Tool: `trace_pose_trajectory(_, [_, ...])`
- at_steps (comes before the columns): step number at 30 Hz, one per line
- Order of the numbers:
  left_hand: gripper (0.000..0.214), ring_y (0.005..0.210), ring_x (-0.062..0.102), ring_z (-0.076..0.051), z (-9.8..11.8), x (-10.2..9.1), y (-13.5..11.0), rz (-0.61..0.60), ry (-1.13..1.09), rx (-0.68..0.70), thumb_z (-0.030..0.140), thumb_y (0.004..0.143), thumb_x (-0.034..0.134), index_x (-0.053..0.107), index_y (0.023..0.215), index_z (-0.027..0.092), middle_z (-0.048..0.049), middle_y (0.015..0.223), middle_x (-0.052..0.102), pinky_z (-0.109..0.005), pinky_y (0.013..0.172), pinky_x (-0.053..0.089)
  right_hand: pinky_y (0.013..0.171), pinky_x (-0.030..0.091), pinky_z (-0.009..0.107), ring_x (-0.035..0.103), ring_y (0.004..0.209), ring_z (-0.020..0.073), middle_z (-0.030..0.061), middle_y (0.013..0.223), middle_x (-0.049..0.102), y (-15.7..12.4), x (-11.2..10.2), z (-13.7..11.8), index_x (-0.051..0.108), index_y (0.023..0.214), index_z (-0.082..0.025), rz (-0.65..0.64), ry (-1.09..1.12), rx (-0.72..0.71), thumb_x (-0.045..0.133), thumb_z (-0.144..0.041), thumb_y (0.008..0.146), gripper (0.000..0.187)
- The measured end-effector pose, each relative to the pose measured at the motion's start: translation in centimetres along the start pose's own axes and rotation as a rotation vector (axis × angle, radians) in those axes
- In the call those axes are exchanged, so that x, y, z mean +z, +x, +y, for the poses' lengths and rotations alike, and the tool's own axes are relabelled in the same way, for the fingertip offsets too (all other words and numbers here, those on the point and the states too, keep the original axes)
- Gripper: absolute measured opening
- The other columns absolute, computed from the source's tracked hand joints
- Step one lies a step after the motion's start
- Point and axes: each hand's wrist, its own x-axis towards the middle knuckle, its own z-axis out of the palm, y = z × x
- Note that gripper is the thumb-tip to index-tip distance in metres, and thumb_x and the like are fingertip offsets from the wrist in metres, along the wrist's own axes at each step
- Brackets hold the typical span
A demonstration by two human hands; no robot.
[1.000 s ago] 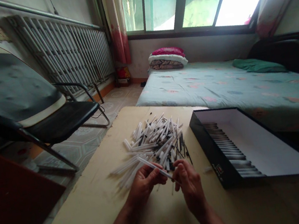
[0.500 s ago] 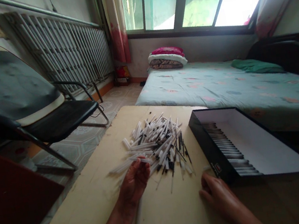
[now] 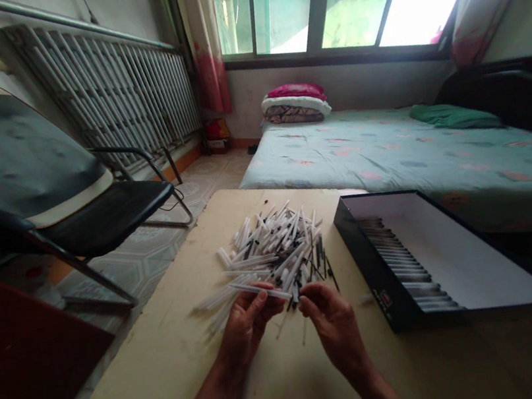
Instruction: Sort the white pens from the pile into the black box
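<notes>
My left hand (image 3: 251, 318) is closed around a white pen barrel (image 3: 267, 291), which points right toward my other hand. Thumb and fingers of my right hand (image 3: 331, 320) are pinched at the barrel's right end; what sits between them is too small to make out. Just beyond both hands spreads a pile of loose pen parts (image 3: 272, 242): white barrels, thin dark refills and small black pieces. To the right stands an open black box (image 3: 363, 265) with a white inside, where a row of pens (image 3: 400, 266) lies along the left wall.
Everything lies on a pale yellow table (image 3: 171, 367) with worn edges. A bed (image 3: 349, 154) adjoins its far side. At the left are a black folding chair (image 3: 112, 212) and a dark red surface (image 3: 29, 355). A small clear piece (image 3: 365, 299) lies beside the box.
My right hand has moved left from beside the box to the end of the barrel in my left hand. The barrel is now held out toward it, tilted down to the right.
</notes>
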Motion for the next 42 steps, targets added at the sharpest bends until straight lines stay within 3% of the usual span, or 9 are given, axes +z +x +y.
trace_pose_trajectory(5, [0.015, 0.073, 0.069, -0.017, -0.1, 0.0, 0.0, -0.012, 0.011, -0.003, 0.020, 0.075, 0.069, 0.066, 0.087, 0.013, -0.0070, 0.082, 0.073, -0.029, 0.074, 0.053, 0.067, 0.048, 0.025, 0.061, 0.072, 0.0151, 0.0024, 0.076, 0.062, -0.8, 1.5, 0.7, 0.057, 0.088, -0.018, 0.046, 0.151, 0.029, 0.060, -0.027, 0.082, 0.012])
trace_pose_trajectory(26, [0.014, 0.074, 0.068, -0.018, -0.2, 0.1, 0.2, -0.029, 0.079, -0.009, 0.020, 0.074, 0.070, 0.067, 0.086, 0.014, -0.0073, 0.081, 0.074, -0.031, 0.076, 0.053, 0.067, 0.049, 0.023, 0.060, 0.072, 0.0131, 0.0009, 0.077, 0.064, -0.6, 1.2, 1.7, 0.060, 0.089, -0.019, 0.039, 0.310, 0.103, 0.065, -0.027, 0.078, 0.015])
trace_pose_trajectory(36, [0.015, 0.075, 0.069, -0.018, -0.3, -0.1, 0.2, -0.029, 0.068, -0.005, 0.021, 0.075, 0.069, 0.066, 0.088, 0.014, -0.0077, 0.083, 0.073, -0.031, 0.076, 0.053, 0.062, 0.047, 0.024, 0.057, 0.061, 0.0110, -0.0004, 0.066, 0.062, -0.4, 1.2, 2.3, 0.061, 0.088, -0.016, 0.044, 0.459, 0.182, 0.067, -0.032, 0.078, 0.020])
trace_pose_trajectory(42, [0.017, 0.075, 0.069, -0.017, -0.2, -0.3, 0.2, 0.016, 0.045, 0.004, 0.021, 0.074, 0.070, 0.066, 0.088, 0.014, -0.0065, 0.082, 0.073, -0.029, 0.075, 0.053, 0.061, 0.051, 0.029, 0.064, 0.067, 0.0154, 0.0063, 0.088, 0.067, -0.2, 1.1, 2.5, 0.060, 0.086, -0.017, 0.020, 0.721, 0.301, 0.070, -0.036, 0.074, 0.025])
